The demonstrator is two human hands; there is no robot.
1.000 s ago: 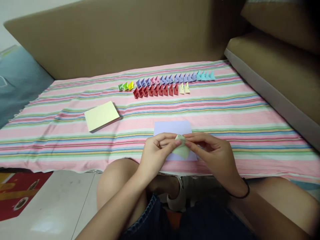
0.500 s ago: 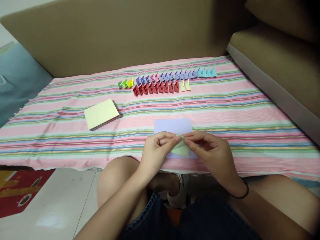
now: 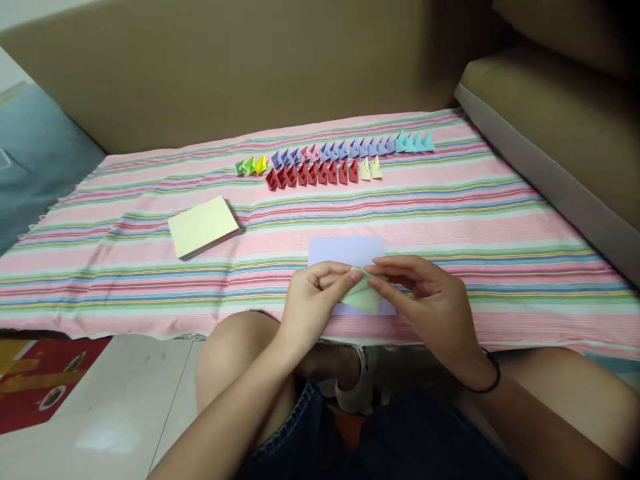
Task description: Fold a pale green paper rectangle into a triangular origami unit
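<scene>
Between my two hands is a small pale green folded paper [image 3: 367, 300], partly hidden by fingers. My left hand [image 3: 317, 293] pinches its upper left part between thumb and fingers. Thumb and fingertips of my right hand [image 3: 430, 297] are closed at the paper's upper right edge. Beneath it, a lavender sheet of paper [image 3: 343, 250] lies flat on the striped cloth [image 3: 270, 250], its near side partly covered by the hands.
Several small folded paper pieces stand in rows farther back: red [image 3: 313, 175], purple [image 3: 333, 152], turquoise [image 3: 415, 142], cream [image 3: 371, 169] and green to yellow [image 3: 251, 166]. A stack of pale yellow paper [image 3: 204, 228] lies left. A brown backrest [image 3: 250, 73] and cushion [image 3: 550, 127] border the cloth.
My right hand has shifted slightly right and its fingers have lifted and spread a little at the paper's edge. My left hand keeps its pinch.
</scene>
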